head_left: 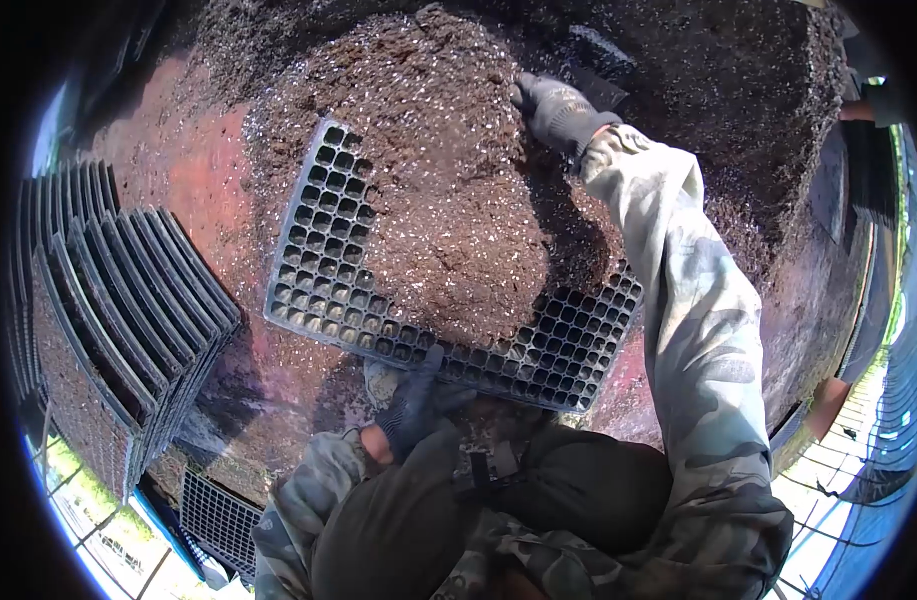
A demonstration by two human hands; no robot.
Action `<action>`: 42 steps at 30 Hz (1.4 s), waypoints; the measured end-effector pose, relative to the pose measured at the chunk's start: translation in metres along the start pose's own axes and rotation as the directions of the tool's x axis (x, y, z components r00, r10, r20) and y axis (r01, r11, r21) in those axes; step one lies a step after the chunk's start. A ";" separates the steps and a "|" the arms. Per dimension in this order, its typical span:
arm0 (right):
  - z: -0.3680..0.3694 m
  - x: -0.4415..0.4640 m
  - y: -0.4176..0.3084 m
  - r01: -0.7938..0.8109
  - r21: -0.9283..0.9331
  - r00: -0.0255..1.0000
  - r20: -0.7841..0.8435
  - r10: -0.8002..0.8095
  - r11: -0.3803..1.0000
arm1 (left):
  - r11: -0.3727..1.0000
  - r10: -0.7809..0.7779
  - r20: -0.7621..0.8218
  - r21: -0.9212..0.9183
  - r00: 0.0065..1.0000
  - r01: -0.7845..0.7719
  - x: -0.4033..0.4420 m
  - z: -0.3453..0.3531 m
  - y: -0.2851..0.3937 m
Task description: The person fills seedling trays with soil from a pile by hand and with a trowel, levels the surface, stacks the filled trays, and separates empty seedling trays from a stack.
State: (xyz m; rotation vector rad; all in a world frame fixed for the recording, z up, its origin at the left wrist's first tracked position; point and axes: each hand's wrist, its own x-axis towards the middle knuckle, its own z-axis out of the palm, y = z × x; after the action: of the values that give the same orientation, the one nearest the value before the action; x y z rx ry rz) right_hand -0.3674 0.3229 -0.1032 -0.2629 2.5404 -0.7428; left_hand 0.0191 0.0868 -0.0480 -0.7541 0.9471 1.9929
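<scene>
Reaching over the dark brown, white-flecked heap of potting soil (448, 190), the right hand (560, 112), in a dark grey knitted glove, had its fingers against the far right side of the mound; whether they were curled together or spread, I could not tell. Beneath the heap lay the black plastic seedling tray (323, 215) with rows of small square cells, slightly slanted on the worn reddish work table (193, 190). Soil covered its middle and far part, while cells along the left side, near edge and near right corner showed bare. At the near edge, the left hand (410, 402), gloved alike, set a finger at the rim; its grip underneath was hidden. A leaning stack of dark, curved-looking trays (128, 300) stood to the left, well apart from both hands.
</scene>
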 end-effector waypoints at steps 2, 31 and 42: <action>-0.016 -0.058 -0.040 0.084 -0.397 0.996 0.042 -0.073 0.914 | 0.907 -0.316 -0.094 -0.321 0.944 0.272 -0.003 0.016 0.022; 0.020 -0.218 -0.021 0.031 -0.491 0.980 -0.156 -0.123 0.871 | 0.994 0.043 -0.374 -0.079 0.927 -0.077 -0.012 -0.001 -0.026; 0.019 -0.350 0.063 -0.141 -0.051 0.790 -0.607 0.081 0.989 | -0.130 0.758 0.178 0.984 0.627 -0.123 -0.033 0.023 0.082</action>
State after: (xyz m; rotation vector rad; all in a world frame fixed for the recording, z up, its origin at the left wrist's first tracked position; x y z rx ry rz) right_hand -0.0574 0.4740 -0.0152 0.1271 3.1689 -0.7482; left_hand -0.0374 0.0585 0.0183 0.0682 2.8622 0.9217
